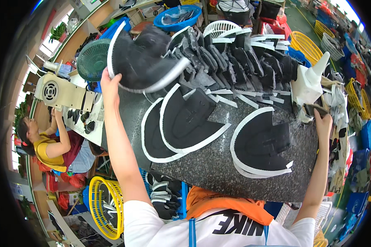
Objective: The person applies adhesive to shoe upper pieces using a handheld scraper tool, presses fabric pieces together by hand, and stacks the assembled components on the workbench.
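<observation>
A white-edged black piece (137,61) is held up by the left fingers (117,78), a dark, indistinct item (311,108) apparently by the right fingers (318,116); placing seems in hand, gentle lowering called for.

Above the bench (193,166), the black piece (132,57) in the left grip (110,84) is smeared by motion. At the bench's right end, the dark object (314,109) at the right grip (323,122) is too unclear to identify. Left on the bench, the upper panel (189,117) hides much of the lower panel (154,133). Below the bench, the picture's edge cuts off the white shirt (169,228).
</observation>
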Tool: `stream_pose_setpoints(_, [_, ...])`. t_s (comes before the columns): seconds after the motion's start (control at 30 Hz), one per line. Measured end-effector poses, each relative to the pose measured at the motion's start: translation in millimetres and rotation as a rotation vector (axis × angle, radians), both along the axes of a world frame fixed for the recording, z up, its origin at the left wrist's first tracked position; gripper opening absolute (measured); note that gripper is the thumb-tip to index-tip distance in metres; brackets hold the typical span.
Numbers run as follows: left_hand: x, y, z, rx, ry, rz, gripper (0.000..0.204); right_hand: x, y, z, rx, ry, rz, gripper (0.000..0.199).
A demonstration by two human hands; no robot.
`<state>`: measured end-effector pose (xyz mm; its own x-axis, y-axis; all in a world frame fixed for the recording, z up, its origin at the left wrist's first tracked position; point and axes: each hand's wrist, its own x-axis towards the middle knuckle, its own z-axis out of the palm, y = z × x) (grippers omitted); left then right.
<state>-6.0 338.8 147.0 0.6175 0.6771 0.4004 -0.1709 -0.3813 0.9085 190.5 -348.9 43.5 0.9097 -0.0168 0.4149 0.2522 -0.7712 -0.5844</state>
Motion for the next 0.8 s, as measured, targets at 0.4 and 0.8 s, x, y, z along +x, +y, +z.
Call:
stream_pose_setpoints(0.4, [35, -386, -97, 0.974, 0.088, -1.066, 0.07, -26, 19, 21, -0.149, -0.141, -0.061, 0.027])
stream_pose_setpoints(0.8, [30, -410, -125, 1.082, 0.201, -1.03, 0.068, -78, 66, 16, 0.506, 0.454, 0.288, 0.022])
